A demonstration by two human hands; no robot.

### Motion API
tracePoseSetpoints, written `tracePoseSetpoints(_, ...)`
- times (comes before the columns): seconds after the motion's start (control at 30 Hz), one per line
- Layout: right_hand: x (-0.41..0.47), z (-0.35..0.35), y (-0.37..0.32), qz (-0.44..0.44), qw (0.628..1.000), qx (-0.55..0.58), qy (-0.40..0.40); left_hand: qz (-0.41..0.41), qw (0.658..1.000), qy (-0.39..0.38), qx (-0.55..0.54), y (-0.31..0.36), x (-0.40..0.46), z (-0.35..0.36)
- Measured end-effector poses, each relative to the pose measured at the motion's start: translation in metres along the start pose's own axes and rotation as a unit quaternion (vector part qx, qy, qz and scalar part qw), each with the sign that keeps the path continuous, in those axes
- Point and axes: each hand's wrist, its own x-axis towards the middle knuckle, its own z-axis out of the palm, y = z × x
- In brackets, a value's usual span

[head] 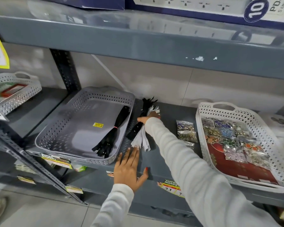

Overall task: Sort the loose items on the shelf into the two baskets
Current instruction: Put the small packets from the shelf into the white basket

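Note:
A grey perforated basket (pixel 56 128) sits left on the shelf with one bundle of black zippers (pixel 111 133) inside. To the right, a white perforated basket (pixel 203 128) holds several packets of beads and sequins. Between the baskets my right hand (pixel 146 118) is shut on bundles of black and white zippers (pixel 140 136), just beside the grey basket's right wall. My left hand (pixel 129 167) lies flat and open on the shelf's front edge, below the white zipper ends. Three small bead packets (pixel 186 131) lie loose on the shelf beside the white basket.
Another white basket (pixel 23 94) with red and green items stands on the neighbouring shelf at far left. A grey shelf board (pixel 138 43) overhangs above, carrying boxed power strips. Price tags line the front edge of the shelf (pixel 169 184).

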Motion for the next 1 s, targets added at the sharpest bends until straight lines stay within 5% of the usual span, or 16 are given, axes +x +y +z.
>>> tracePoseSetpoints(0.27, 0.026, -0.007, -0.035, -0.035, 0.998, 0.001, 0.051, 0.019, 0.999, 0.008, -0.032, -0.005, 0.003, 0.01)
tracePoseSetpoints(0.53, 0.023, 0.001, -0.033, -0.064, 0.994, -0.091, 0.011, 0.02, 0.998, 0.052, -0.024, -0.006, 0.007, 0.017)
tracePoseSetpoints(0.77, -0.021, -0.061, -0.021, -0.134, 0.987, -0.091, -0.004, 0.02, 0.996, 0.079, 0.021, 0.0, 0.002, 0.014)
tracePoseSetpoints(0.9, -0.064, -0.087, 0.032, -0.117, 0.954, -0.26, -0.095, 0.005, 0.998, 0.046, 0.03, 0.009, 0.004, 0.013)
tracePoseSetpoints(1.0, -0.088, -0.09, 0.072, -0.089, 0.93, -0.346, -0.09, 0.061, 0.997, 0.046, 0.018, 0.024, 0.018, 0.013)
